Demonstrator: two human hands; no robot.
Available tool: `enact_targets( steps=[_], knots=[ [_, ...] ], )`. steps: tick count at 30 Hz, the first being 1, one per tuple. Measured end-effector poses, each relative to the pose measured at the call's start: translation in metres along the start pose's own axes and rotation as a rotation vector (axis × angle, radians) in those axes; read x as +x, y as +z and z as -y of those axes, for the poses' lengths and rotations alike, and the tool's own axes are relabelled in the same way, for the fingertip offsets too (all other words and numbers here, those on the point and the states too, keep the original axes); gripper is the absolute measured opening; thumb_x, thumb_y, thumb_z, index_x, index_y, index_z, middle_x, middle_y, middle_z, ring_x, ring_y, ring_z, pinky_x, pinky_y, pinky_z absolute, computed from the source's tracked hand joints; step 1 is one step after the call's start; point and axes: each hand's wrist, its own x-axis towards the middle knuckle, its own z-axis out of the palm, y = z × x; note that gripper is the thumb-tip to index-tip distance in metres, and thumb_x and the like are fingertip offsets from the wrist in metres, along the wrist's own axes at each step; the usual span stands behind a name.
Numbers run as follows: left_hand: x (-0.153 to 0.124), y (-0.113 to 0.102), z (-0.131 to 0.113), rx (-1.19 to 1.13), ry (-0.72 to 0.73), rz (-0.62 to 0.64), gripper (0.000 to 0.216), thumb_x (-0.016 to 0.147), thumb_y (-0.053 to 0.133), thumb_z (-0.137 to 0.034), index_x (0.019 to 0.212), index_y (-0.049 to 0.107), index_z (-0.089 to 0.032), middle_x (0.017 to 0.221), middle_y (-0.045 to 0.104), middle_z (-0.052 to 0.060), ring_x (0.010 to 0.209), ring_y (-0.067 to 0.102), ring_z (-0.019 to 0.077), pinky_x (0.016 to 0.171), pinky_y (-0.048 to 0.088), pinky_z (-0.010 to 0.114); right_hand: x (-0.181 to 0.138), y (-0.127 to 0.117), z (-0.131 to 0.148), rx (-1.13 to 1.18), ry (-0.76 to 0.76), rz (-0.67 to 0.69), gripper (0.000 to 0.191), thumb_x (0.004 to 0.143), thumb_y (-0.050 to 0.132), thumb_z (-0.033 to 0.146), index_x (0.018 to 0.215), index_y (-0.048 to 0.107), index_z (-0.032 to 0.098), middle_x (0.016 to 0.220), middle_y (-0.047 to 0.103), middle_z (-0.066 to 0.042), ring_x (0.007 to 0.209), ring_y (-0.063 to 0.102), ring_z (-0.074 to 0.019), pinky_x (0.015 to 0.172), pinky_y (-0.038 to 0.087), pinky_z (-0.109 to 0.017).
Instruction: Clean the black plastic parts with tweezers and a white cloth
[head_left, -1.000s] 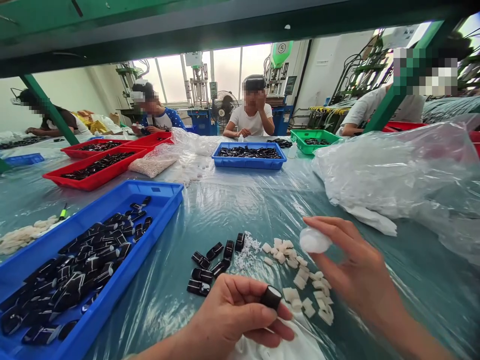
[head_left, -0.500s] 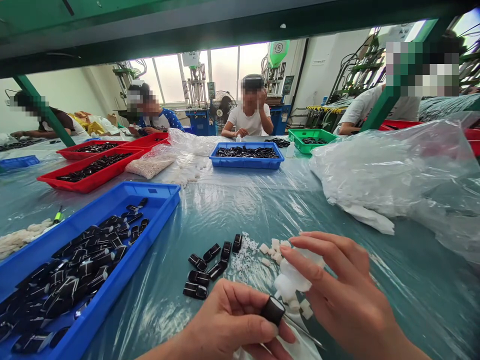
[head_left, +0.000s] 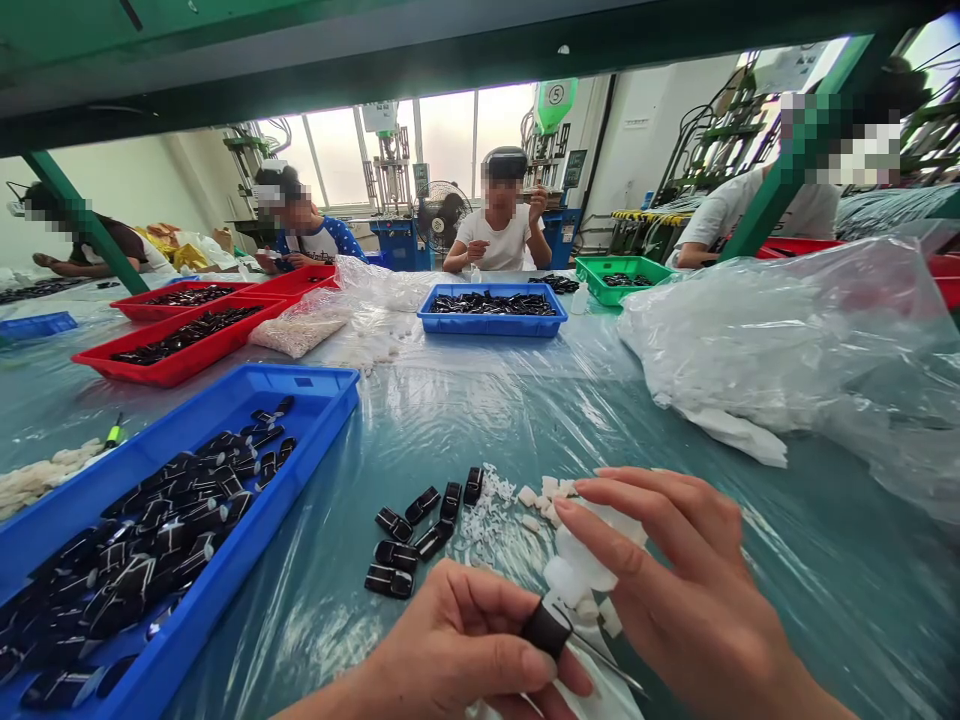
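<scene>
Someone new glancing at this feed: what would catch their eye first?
Probably the left hand pinching a black part, low in the centre, and the right hand beside it holding a translucent white bottle. Next, the long blue tray of glossy black pieces at left, then the big clear plastic bag at right.

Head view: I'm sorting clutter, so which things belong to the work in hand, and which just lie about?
Likely the job's:
small black cylindrical piece (left hand);
translucent white bottle (right hand);
loose glossy black oblong pieces.

Apparently just around:
crumpled clear plastic bag;
round black fan.
</scene>
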Motion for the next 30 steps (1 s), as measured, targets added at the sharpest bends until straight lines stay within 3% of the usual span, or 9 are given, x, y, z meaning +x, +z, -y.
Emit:
enact_targets(
  steps=[10,18,25,30],
  knots=[
    [0.0001,-0.0023,0.0022,0.0,-0.001,0.017,0.019,0.07,0.066,-0.022,0.083,0.07,-0.007,0.08,0.068,0.011,0.066,0.065,0.0131,0.06,0.049,0.019,0.0009,0.0009,0.0013,0.022,0.026,-0.025,0.03,0.084,0.042,0.003,0.097,0.058,0.026,0.09,0.065,-0.004,0.092,0.057,-0.0204,0.077,0.039,-0.04],
    [0.0009,-0.0017,0.0026,-0.024,-0.03,-0.006,0.017,0.069,0.066,-0.019,0.08,0.071,-0.007,0.067,0.068,0.008,0.064,0.065,0.0134,0.06,0.049,0.018,0.001,-0.0008,0.0,0.012,-0.003,-0.025,0.032,0.08,0.045,0.001,0.095,0.061,0.024,0.09,0.065,-0.003,0.091,0.059,-0.0207,0.077,0.04,-0.038],
    [-0.0014,-0.0009,-0.0015,-0.009,-0.008,0.0,0.017,0.071,0.064,-0.019,0.082,0.071,-0.008,0.084,0.07,0.011,0.066,0.065,0.0134,0.061,0.049,0.019,0.0034,-0.0016,0.0015,0.009,-0.02,-0.031,0.027,0.084,0.043,0.004,0.095,0.059,0.023,0.09,0.065,-0.003,0.09,0.058,-0.0207,0.075,0.04,-0.039],
    [-0.0013,-0.001,-0.0005,-0.015,-0.001,0.008,0.017,0.071,0.064,-0.018,0.083,0.07,-0.007,0.084,0.069,0.012,0.066,0.065,0.0131,0.06,0.049,0.019,0.0034,-0.0009,0.0004,0.017,-0.027,-0.042,0.026,0.084,0.044,0.004,0.094,0.059,0.022,0.089,0.065,-0.003,0.089,0.058,-0.0209,0.075,0.04,-0.039]
  ],
)
